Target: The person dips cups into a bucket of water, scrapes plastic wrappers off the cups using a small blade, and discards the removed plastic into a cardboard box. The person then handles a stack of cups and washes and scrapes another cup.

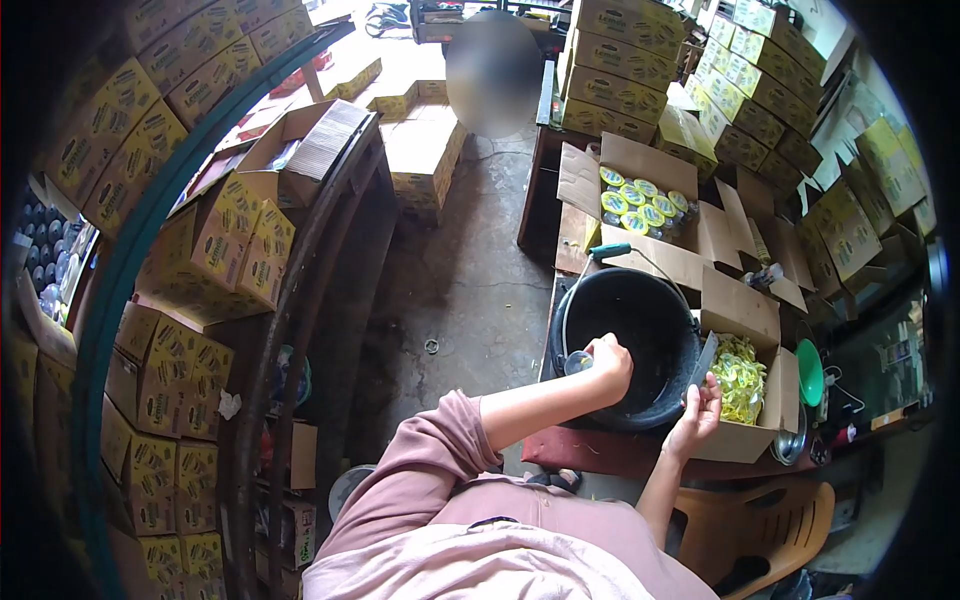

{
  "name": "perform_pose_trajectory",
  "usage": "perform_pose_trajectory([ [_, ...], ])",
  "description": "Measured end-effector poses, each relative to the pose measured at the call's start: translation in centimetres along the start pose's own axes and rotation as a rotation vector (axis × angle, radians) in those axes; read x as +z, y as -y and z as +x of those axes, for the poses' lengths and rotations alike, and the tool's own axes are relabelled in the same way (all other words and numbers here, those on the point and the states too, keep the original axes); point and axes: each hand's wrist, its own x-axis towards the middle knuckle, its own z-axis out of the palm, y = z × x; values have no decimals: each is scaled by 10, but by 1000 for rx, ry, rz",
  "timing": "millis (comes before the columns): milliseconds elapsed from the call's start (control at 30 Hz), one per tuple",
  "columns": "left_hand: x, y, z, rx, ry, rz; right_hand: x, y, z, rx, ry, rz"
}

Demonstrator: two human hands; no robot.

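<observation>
My left hand (608, 368) is closed around a small clear plastic cup (577, 362) above the black bucket (640, 290), near its left side. The bucket has a wire handle with a green grip (611, 251). At the bucket's right rim, my right hand (697, 415) is closed on a knife (705, 358), its flat grey blade pointing up. Just right of that hand stands an open carton (738, 446) full of yellow-and-clear strips (738, 380). What the bucket holds is too dark to make out.
Behind the bucket, an open carton (577, 175) holds several yellow-lidded cups (640, 200). A green funnel-like item (809, 372) is at the right. An orange plastic chair (790, 520) stands close by. Stacked yellow cartons (215, 240) line the left; a person (493, 75) is ahead.
</observation>
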Motion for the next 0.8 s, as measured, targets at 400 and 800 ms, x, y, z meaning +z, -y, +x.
perform_pose_trajectory([
  [400, -13, -5, 3, -94, -11, -106, -11, -11, 7, 32, 68, 62],
  [800, -8, -18, 13, -231, -359, -262, -32, -8, 34, 141, 193, 160],
])
